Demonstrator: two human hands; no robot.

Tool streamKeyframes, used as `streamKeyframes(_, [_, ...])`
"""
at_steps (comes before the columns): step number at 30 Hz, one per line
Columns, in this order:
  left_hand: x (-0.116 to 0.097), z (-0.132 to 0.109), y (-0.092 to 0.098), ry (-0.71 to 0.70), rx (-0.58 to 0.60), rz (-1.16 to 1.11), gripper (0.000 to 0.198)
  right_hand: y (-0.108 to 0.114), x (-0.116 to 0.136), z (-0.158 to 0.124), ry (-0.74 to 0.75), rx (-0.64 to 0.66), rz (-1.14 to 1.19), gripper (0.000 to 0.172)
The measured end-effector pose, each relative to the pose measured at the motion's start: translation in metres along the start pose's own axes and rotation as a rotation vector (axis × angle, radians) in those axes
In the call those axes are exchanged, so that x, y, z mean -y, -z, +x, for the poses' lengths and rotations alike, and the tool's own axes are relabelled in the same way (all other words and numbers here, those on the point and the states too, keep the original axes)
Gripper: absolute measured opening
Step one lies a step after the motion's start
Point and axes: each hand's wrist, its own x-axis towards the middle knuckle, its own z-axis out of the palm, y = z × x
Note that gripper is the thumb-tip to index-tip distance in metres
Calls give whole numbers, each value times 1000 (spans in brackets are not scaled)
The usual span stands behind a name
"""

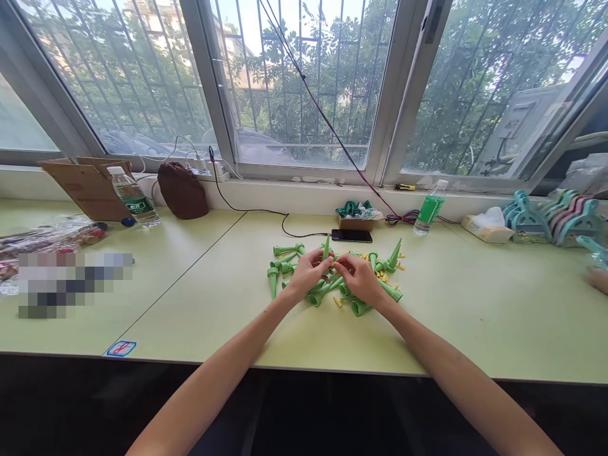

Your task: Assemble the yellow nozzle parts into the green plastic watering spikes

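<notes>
Both of my hands meet over the middle of a pale green desk [475, 304]. My left hand [310, 270] is closed around one green plastic cone-shaped spike [326, 247], whose tip points up between the hands. My right hand [360, 278] has its fingertips [340, 265] drawn narrowly together, touching the left hand's fingers at the base of that spike; whether they pinch anything is too small to tell. Under and around both hands lies a heap of matching green plastic spikes [285, 259], most on their sides, mixed with small yellow plastic pieces [382, 276] just beyond the right hand. Beyond the hands, near the window sill, a black flat phone [351, 235] lies with a black cable [247, 211] running to it, and behind it stands a small brown cardboard box [355, 223]. Farther beyond the right hand stand a green-labelled clear bottle [429, 215] and a soft tissue pack [487, 227]. Well off beyond the left hand are a clear plastic water bottle [133, 197] and a dark brown fabric pouch [182, 190].
</notes>
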Motion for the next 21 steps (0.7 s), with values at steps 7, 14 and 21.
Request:
streamKeyframes(7, [1, 0, 0, -11, 18, 10, 38, 1, 3, 0, -34, -47, -3, 30])
streamKeyframes(14, [1, 1, 0, -14, 1, 2, 40, 0, 2, 0, 0, -10, 32, 25])
streamKeyframes(21, [1, 0, 0, -10, 12, 5, 39, 0, 2, 0, -6, -15, 9, 31])
